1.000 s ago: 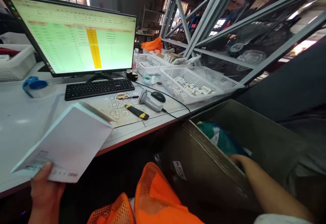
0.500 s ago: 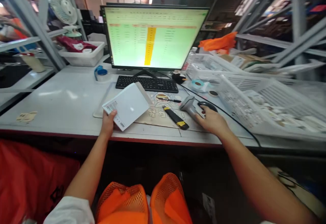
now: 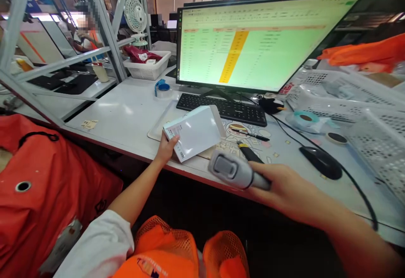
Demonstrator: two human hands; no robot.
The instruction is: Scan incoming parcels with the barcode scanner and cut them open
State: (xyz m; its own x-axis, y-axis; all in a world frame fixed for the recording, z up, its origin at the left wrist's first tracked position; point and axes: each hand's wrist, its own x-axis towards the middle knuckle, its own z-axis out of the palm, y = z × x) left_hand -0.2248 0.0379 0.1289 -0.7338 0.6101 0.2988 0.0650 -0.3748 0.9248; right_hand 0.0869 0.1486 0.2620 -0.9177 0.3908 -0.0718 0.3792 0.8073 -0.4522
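Observation:
My left hand (image 3: 167,146) grips the lower left corner of a white box (image 3: 198,133), tilted above the desk's front edge, with small print along its side and a flap standing out at the far end. In my right hand (image 3: 280,181) is a grey barcode scanner (image 3: 232,170), held by its handle and raised over the desk edge, its head pointing left toward the box. Behind the scanner lies a black and yellow utility knife (image 3: 248,151), partly covered by it. A black pen (image 3: 249,134) rests on the printed desk mat.
A monitor (image 3: 259,46) stands behind a black keyboard (image 3: 221,108). To the right are a mouse (image 3: 321,162), tape rolls (image 3: 303,118) and white plastic baskets (image 3: 373,139). Blue tape (image 3: 163,87) sits at the left. A red bag (image 3: 57,193) hangs below. Another person (image 3: 88,33) is at the far left.
My right hand has lifted the barcode scanner off the mat and swung it toward the box. The view has turned left. My left hand still holds the box.

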